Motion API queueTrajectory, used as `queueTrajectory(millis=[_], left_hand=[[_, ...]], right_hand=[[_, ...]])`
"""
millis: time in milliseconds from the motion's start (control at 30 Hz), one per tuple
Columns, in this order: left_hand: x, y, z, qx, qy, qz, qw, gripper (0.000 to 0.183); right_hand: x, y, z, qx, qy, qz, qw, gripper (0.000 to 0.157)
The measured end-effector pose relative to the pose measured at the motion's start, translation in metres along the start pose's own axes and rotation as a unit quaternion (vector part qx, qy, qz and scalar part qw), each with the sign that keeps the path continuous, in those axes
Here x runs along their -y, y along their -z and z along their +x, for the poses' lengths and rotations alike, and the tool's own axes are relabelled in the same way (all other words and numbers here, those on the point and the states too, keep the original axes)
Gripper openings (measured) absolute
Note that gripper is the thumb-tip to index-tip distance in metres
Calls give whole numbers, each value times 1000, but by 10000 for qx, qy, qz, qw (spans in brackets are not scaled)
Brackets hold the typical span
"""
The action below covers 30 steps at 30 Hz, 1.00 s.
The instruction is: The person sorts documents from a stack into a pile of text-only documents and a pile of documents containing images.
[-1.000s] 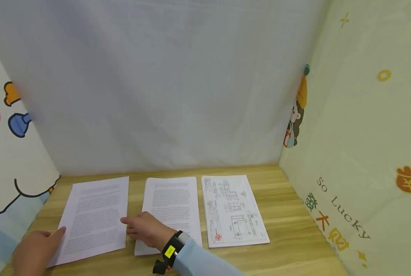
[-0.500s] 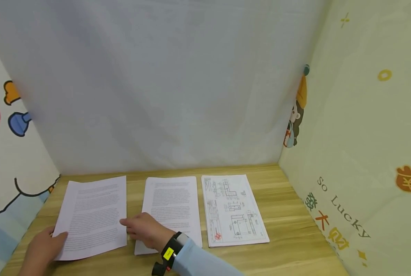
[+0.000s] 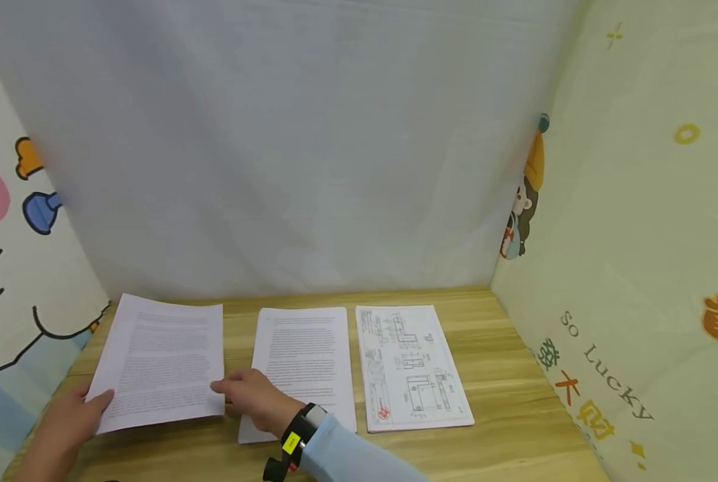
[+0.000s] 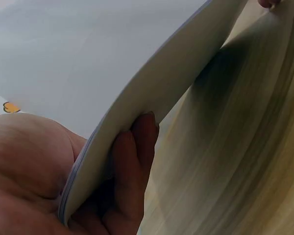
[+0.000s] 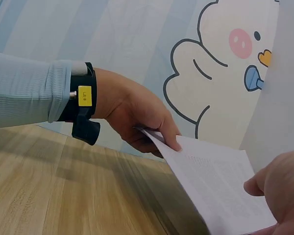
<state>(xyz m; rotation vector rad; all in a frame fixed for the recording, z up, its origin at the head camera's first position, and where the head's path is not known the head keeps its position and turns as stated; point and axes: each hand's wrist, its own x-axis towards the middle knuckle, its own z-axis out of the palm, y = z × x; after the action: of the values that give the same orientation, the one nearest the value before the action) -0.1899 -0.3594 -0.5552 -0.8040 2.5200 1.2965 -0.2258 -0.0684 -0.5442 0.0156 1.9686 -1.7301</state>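
Note:
A thin stack of printed paper (image 3: 160, 361) tilts up off the wooden table at the left, its far end raised. My left hand (image 3: 72, 422) grips the stack's left edge, thumb on the printed side. In the left wrist view, the curled fingers (image 4: 134, 161) press against the underside of the paper (image 4: 157, 83). At the opposite edge my right hand (image 3: 253, 398) holds the stack, its thumb over the margin. The right wrist view has this hand (image 5: 289, 191) beside the printed face (image 5: 210, 181), its lower fingers mostly hidden.
A second pile of printed text pages (image 3: 301, 341) lies mid-table, partly under my right wrist. Right of it is a pile of technical drawings (image 3: 413, 368) with a red stamp. A grey-white curtain (image 3: 299, 154) closes off the back of the wooden table (image 3: 504, 402); patterned panels flank it.
The stack's far end has risen and tilted up, and its near edge has come off the table. My left hand has shifted its grip along the left edge; my right hand stays nearly still.

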Motion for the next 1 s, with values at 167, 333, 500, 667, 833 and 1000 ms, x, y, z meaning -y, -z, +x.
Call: queueTrajectory(millis=[167,333,500,667,833,1000], left_hand=[[-7,4,-4,182,-230,-55,9996,75],[-15,3,-7,405,-350,-162,9984,78],[-20,-2,-8,461,-297,-433,9976,80],[-27,-12,-11,499,-155,-796,9955,83],[-37,-26,-17,547,-245,-975,9934,85],[-46,-51,-21,675,-543,-1035,9908,83]], right_hand=[[0,-3,4,-122,92,245,9996,32],[4,1,3,-616,315,276,9972,13],[5,9,1,-773,668,62,9948,8],[2,24,-1,-821,924,-275,9920,12],[-8,48,-1,-905,1118,-410,9888,22],[-18,78,-4,-1060,1232,-553,9852,23]])
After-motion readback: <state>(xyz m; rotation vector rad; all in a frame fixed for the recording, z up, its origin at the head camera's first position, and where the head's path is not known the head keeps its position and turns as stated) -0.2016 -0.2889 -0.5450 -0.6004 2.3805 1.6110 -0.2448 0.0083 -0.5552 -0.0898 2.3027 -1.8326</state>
